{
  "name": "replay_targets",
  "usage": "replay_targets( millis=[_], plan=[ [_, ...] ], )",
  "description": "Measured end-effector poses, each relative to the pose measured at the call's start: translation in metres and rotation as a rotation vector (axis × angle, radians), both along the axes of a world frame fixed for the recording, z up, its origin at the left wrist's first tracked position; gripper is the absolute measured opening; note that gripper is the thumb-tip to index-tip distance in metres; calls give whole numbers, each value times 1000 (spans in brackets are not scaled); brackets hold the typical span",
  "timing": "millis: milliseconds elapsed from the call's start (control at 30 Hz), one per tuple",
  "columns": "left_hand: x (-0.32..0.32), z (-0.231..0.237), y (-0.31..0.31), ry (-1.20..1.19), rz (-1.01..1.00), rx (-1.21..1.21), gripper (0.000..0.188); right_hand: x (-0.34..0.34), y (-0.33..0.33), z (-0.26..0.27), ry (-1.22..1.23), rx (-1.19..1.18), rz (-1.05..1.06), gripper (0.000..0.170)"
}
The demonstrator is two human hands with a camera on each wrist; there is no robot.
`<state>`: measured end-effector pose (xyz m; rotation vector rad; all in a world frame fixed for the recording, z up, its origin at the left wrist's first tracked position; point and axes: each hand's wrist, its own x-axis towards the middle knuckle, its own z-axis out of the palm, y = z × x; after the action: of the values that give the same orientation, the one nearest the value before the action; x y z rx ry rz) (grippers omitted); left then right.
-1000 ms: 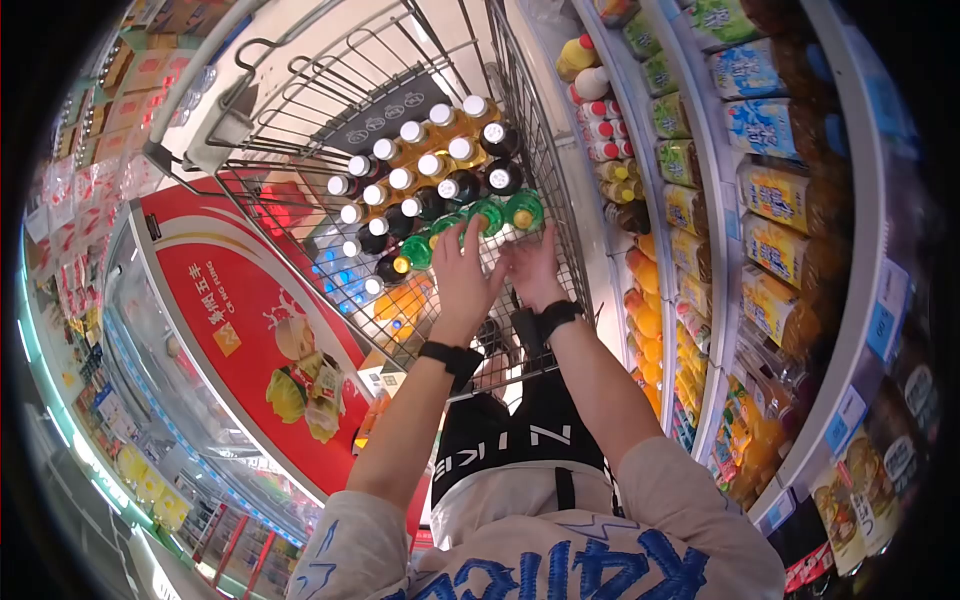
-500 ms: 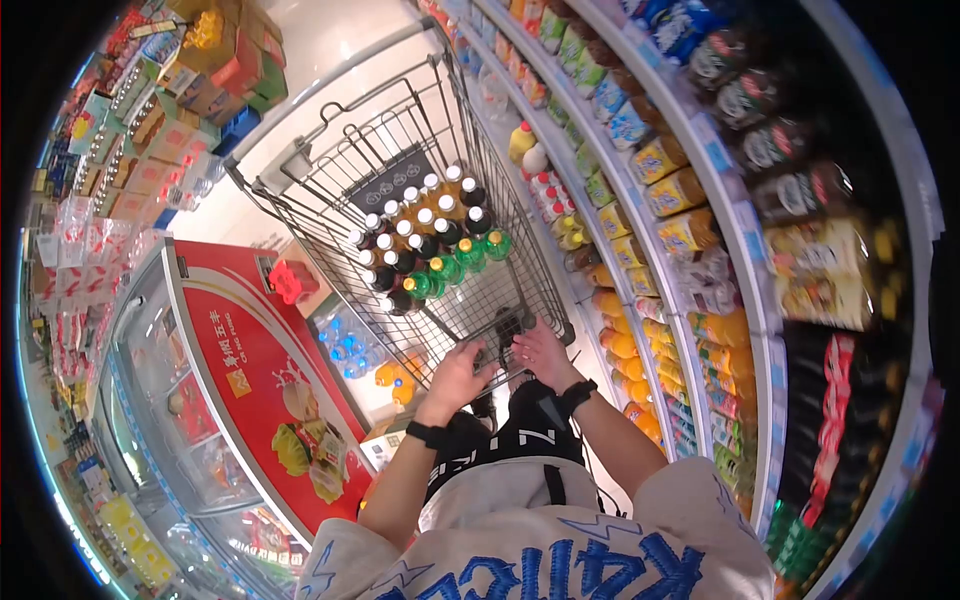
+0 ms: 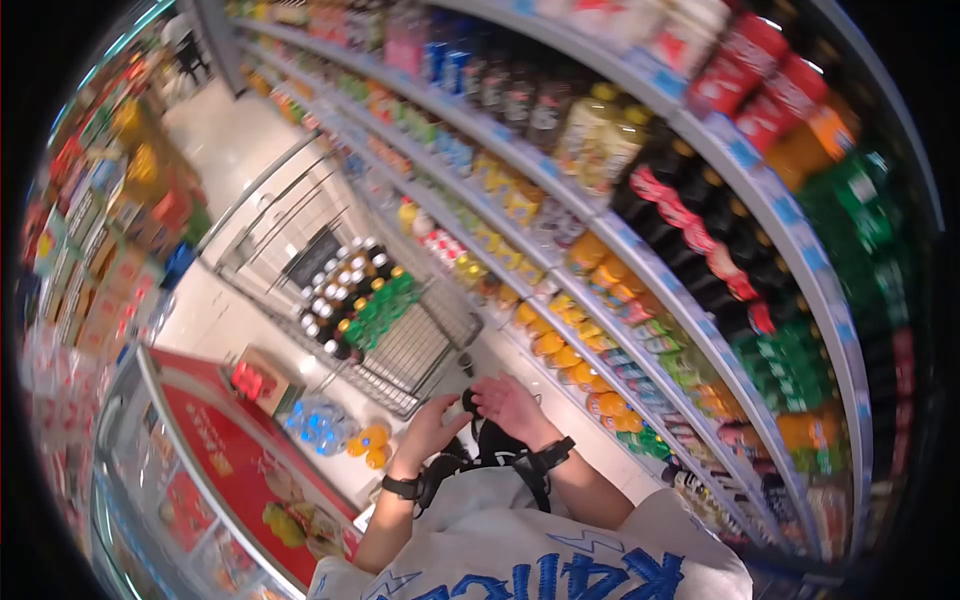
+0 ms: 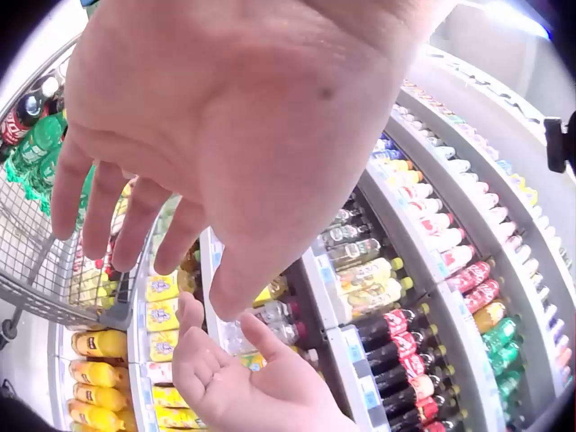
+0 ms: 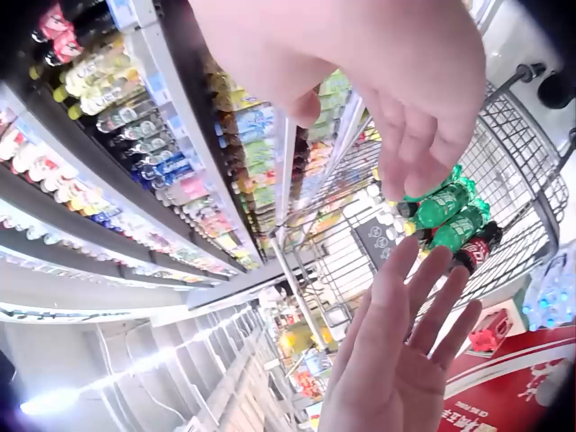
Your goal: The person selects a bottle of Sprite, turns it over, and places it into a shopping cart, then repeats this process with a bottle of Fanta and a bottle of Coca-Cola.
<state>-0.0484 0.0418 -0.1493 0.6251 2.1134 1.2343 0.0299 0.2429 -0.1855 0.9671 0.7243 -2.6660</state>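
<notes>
Both hands are held in front of the body, close together and holding nothing. My left hand (image 3: 430,428) has its fingers extended, with the palm large in the left wrist view. My right hand (image 3: 512,408) is spread beside it, palm partly turned up. Ahead of them stands a wire shopping cart (image 3: 436,345), its near edge just beyond the left fingertips in the head view. In the cart are green soda bottles (image 3: 384,312) in a row. Behind that row, several white-capped bottles (image 3: 343,285) with dark and amber contents stand upright.
Shelves of drinks (image 3: 540,200) run along the right side. At left stands a red-sided freezer chest (image 3: 215,440). Blue-capped water bottles (image 3: 318,427) and orange bottles (image 3: 370,445) are on the floor between freezer and cart. Stacked cartons (image 3: 95,275) line the far left.
My hands have drawn back from the green bottles in the cart toward my body. The view has swung toward the right-hand shelves, and the cart now appears farther off to the left.
</notes>
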Motion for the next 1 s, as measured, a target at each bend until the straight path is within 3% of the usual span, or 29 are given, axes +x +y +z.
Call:
replay_targets(
  millis=[300, 367, 433, 500, 733, 900, 1000],
  plan=[
    [44, 35, 107, 15, -243, 85, 43, 91, 73, 72, 207, 34, -276, 42],
    [60, 44, 143, -41, -282, 220, 39, 117, 93, 85, 283, 46, -339, 42],
    [81, 81, 184, 18, -320, 268, 36, 146, 114, 97, 321, 77, -376, 42],
    [102, 104, 222, -128, -295, 278, 35, 176, 140, 111, 349, 111, -407, 42],
    [148, 173, 330, 3, -382, 505, 32, 239, 215, 177, 480, 396, -568, 40],
    [157, 228, 373, 90, -421, 666, 31, 249, 245, 231, 583, 586, -617, 37],
    [158, 263, 391, 88, -446, 691, 32, 247, 257, 266, 622, 842, -642, 33]
  ],
)
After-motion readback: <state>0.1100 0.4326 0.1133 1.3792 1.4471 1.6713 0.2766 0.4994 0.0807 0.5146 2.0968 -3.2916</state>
